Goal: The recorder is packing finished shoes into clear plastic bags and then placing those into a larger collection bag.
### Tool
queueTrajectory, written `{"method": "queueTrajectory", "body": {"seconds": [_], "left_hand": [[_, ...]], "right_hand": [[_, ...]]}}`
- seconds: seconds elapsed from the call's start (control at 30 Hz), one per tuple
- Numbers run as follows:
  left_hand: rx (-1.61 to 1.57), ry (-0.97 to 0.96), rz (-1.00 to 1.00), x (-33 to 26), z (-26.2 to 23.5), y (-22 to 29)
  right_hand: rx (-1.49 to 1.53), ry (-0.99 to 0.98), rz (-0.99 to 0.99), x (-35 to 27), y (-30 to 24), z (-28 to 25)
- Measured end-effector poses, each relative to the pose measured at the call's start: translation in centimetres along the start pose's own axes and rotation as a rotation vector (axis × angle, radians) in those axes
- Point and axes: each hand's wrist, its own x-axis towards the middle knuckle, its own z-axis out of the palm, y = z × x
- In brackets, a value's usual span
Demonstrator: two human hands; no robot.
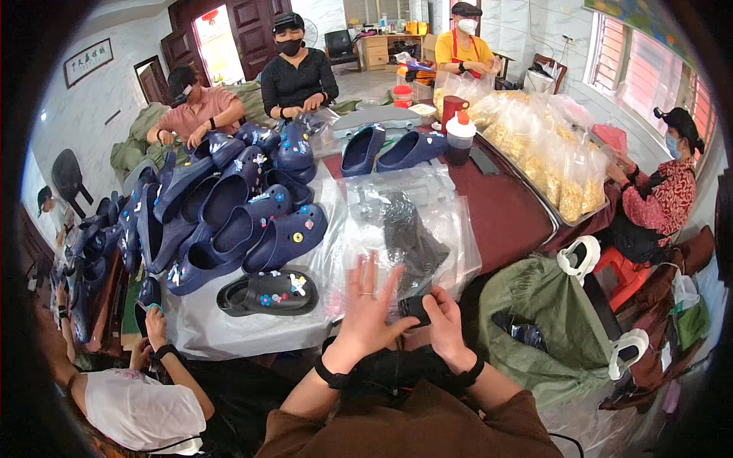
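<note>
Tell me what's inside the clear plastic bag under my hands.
Inside the clear plastic bag lies one black foam clog, its shape showing through the film. The left hand and right hand cover the bag's near end, so anything there is hidden.

Clog pile (229, 206) left, bare tabletop (508, 217) right

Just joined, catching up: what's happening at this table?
A person is at a table bagging clog-style shoes. Their left hand lies spread on a clear plastic bag holding a black shoe, while the right hand grips a dark shoe part at the bag's near edge. A black clog with charms lies to the left, beside a pile of navy clogs. Other people work around the table.
</note>
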Motion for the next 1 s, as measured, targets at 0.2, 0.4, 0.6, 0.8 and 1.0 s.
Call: {"method": "queueTrajectory", "body": {"seconds": [0.2, 0.4, 0.6, 0.8, 1.0], "left_hand": [[-0.025, 0.17, -0.524, -2.0, 3.3, -4.1], [-0.354, 0.155, -0.53, -1.9, 4.6, -5.1], [-0.363, 0.29, -0.462, -2.5, 2.6, -4.8], [-0.197, 0.233, -0.46, -4.1, 2.4, -6.3], [-0.173, 0.231, -0.516, -5.8, 3.6, -7.3]], "right_hand": [[-0.06, -0.046, 0.023, 1.1, 0.5, -0.6], [-0.447, -0.144, -0.143, 1.1, -0.8, 0.4], [-0.768, -0.113, -0.301, 4.1, 0.4, -1.1], [-0.531, -0.003, -0.242, 4.9, 0.6, 0.0], [-0.593, 0.029, -0.118, 4.1, 1.6, -1.0]]}}
